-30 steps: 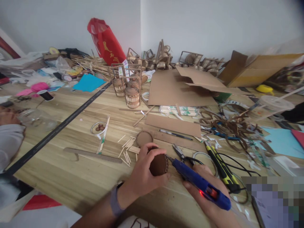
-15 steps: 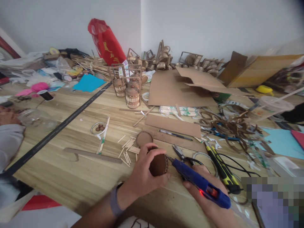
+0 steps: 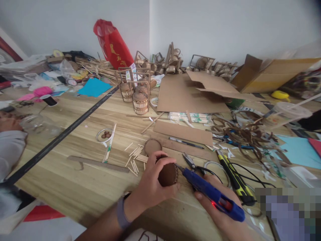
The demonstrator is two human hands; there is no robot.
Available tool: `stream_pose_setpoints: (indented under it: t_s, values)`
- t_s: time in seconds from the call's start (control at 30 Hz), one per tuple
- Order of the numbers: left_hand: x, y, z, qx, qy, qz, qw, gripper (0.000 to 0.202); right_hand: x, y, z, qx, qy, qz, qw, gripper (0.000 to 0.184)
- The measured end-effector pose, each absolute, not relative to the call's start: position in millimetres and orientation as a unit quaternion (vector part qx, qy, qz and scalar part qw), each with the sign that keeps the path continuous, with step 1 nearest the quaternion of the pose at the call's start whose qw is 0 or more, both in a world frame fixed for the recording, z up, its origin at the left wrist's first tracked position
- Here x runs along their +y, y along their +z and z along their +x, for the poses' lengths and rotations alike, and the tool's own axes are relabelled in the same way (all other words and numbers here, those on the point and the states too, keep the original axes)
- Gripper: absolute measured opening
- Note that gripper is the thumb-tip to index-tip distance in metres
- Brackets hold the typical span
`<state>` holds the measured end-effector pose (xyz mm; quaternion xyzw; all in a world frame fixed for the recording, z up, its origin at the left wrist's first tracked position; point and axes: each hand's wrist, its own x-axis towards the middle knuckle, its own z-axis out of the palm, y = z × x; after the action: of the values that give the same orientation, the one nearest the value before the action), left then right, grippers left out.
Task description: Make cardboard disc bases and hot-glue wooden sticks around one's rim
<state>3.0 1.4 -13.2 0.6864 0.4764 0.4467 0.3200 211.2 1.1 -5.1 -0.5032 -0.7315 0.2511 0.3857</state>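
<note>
My left hand (image 3: 152, 180) is closed around a small round brown cardboard cup (image 3: 167, 174) with a ridged rim, its open side tipped toward me. In my right hand (image 3: 213, 201) is a blue glue gun (image 3: 210, 190) with a red light glowing on its side. The gun's nozzle comes up to the cup's rim, by my left fingertips; whether it touches I cannot tell. Just behind the cup lies a round cardboard disc (image 3: 152, 147) with a corrugated edge. Several short pale sticks (image 3: 135, 155) are scattered to its left.
Scissors (image 3: 192, 162), a yellow-black cutter (image 3: 235, 180) and a pen (image 3: 185, 143) lie beyond the gun. Small lidded baskets (image 3: 140, 100) stand near cardboard sheets (image 3: 185, 93). Brown strips (image 3: 248, 130) pile up at right. Another person's sleeve (image 3: 11, 147) rests at the left edge.
Almost nothing differs. The view has shifted very slightly; both hands keep their hold on the cup and the glue gun.
</note>
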Motion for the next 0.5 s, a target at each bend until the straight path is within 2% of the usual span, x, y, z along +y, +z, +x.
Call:
stream_pose_setpoints:
  t_s: [0.33, 0.5]
  values:
    - [2.2, -14.1, 2.7, 0.472, 0.448, 0.688, 0.32, 0.054, 9.5, -5.3, 218.9, -0.79, 0.208, -0.447, 0.366, 0.033]
    - [2.0, -13.4, 2.7, 0.471, 0.456, 0.684, 0.319, 0.054, 7.3, -8.2, 216.0, -0.769, 0.2, -0.479, 0.373, 0.038]
